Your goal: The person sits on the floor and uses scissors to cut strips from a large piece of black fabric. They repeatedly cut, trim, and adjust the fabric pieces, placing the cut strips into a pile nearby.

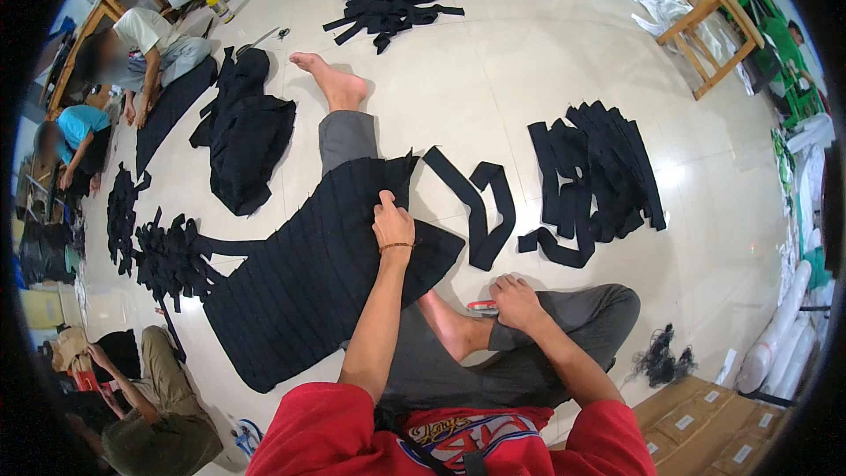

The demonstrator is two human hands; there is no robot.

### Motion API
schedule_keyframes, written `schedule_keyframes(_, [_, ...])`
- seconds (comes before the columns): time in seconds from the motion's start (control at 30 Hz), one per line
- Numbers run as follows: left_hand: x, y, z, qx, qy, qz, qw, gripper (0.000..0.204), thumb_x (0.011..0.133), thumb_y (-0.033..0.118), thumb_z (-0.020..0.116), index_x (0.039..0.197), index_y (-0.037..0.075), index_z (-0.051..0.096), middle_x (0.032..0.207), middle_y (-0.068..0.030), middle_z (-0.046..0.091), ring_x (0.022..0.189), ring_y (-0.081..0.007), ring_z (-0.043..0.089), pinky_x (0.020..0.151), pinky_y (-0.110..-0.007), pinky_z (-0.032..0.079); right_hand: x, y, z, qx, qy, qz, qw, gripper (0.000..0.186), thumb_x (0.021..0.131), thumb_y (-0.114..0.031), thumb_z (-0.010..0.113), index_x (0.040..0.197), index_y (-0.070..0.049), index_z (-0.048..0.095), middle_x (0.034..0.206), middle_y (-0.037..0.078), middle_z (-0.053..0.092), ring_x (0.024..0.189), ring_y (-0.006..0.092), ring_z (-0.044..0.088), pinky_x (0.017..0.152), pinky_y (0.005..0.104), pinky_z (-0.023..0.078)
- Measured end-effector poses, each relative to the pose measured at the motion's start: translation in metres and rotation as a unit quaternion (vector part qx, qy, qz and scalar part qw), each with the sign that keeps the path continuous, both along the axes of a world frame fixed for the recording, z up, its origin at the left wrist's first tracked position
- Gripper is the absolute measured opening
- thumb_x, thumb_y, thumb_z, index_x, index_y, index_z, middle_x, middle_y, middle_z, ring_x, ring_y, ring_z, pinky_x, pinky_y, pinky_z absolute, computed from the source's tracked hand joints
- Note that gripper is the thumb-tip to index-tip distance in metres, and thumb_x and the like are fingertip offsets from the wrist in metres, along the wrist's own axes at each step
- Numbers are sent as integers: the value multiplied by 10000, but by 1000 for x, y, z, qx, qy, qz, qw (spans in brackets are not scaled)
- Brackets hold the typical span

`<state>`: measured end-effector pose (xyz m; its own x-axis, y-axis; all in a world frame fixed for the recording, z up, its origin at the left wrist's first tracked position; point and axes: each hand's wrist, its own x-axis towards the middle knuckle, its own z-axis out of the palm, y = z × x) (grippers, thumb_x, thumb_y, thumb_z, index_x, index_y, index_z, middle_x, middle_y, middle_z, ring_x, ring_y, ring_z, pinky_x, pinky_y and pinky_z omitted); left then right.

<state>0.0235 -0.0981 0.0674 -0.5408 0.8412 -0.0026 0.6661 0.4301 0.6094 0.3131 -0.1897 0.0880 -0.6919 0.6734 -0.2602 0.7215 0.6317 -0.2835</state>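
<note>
If the left grip [394, 226], its closure unclear, lifts, the cloth [308, 256] could slide; the right grip [518, 301] clasps a red tool [481, 307].

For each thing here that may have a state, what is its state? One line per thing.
Seamed black fabric panel: spread over one trouser leg
Left hand: on the panel, fingers curled
Right hand: at the red tool
Red tool: partly covered, open or shut unclear
Bent black strip: lying loose
Right-hand black strips: heaped
Black thread: tangled
</note>
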Motion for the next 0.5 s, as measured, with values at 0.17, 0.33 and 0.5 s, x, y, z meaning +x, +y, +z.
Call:
schedule_keyframes(0.17, [-1, -1, -7, 9, 23, -12, 1000, 166, 871, 42, 534, 1036, 50, 519, 941, -283, 578, 786, -502, 624, 723, -567, 519, -1, 16, -2, -150, 192, -185, 952, 214, 851, -68, 622, 1024, -28, 504, 851, 147, 639, 746, 311, 655, 690, 386, 530])
schedule_keyframes(0.33, [-4, -4, -20, 24, 34, 0, 999, 125, 865, 58, 550, 973, 8, 589, 971, -268, 591, 781, -484, 637, 727, -547, 544, -47, 59, 9, -334, 399, -311, 795, 118, 1017, -80, 441, 1128, -53, 474, 810, 56, 575, 637, 139, 574, 574, 300, 502])
schedule_keyframes(0.5, [-2, -7, -22, 9, 10, 13, 1000, 156, 862, 81, 554, 989, 11, 612, 952, -267, 611, 829, -479, 627, 753, -555, 514, -113, 111, 1, -520, 514, -384, 565, 200, 1020, -109, 471, 1214, -67, 500, 921, 94, 624, 746, 187, 628, 667, 339, 540])
